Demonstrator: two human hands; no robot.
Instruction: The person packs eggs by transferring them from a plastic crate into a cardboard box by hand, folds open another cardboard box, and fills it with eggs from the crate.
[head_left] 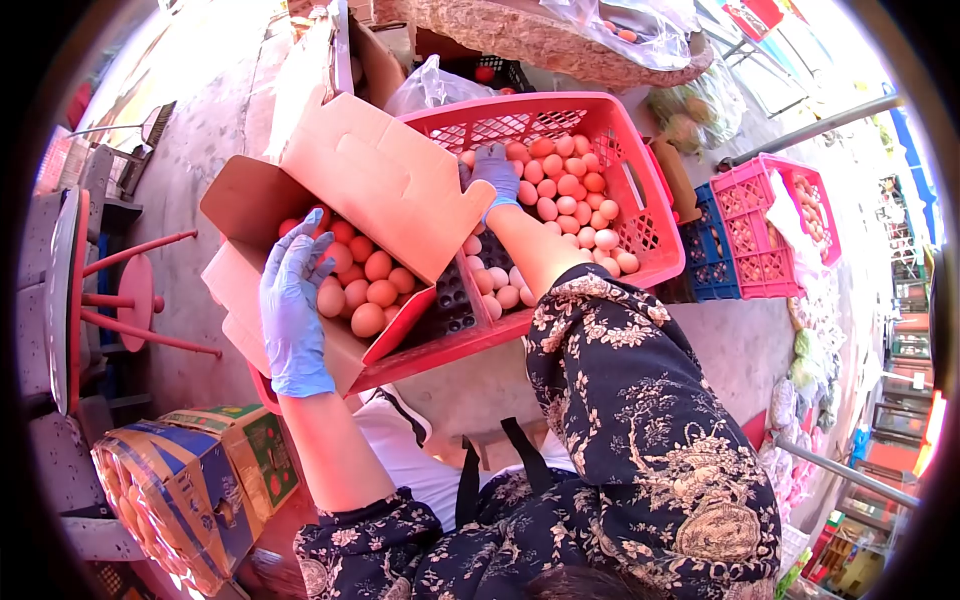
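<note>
Both my hands wear thin blue-violet gloves. My left hand is at the left side of an open cardboard box, fingers apart and slightly curved over the brown eggs inside. No egg shows in its grip. My right hand reaches down among the eggs in a large red plastic crate. Its fingertips are partly hidden, so I cannot tell whether they hold an egg. The box rests on the crate's left part, next to a dark egg tray and several paler eggs.
Pink and blue crates stand on the right, with eggs in the pink one. A taped carton of eggs is at lower left, below a red-legged stool. A stone-like slab lies beyond the crate.
</note>
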